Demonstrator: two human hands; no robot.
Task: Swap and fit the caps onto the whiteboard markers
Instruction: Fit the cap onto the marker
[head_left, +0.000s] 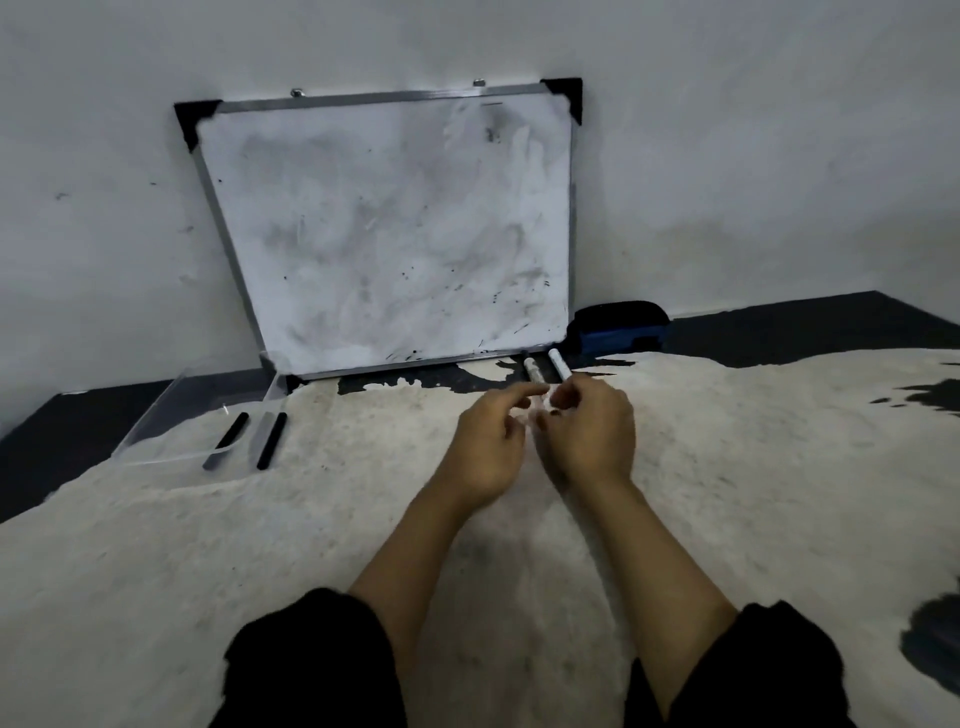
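Observation:
Two white whiteboard markers point away from me at the middle of the rug. The left marker (533, 370) shows a dark uncapped tip and the right marker (559, 364) has a white end. My left hand (488, 447) closes around the near end of the left marker, its index finger stretched over the barrel. My right hand (592, 431) pinches the right marker close beside it. My fingers hide both near ends, and I see no caps in them. Two black marker-like sticks (232, 431) (272, 440) lie far left by a clear tray (156, 415).
A smudged whiteboard (395, 228) leans on the wall just beyond my hands. A blue and black eraser (618, 327) sits at its right corner. A pale, black-patched hide rug (311, 519) covers the dark floor. My knees in black fabric are at the bottom.

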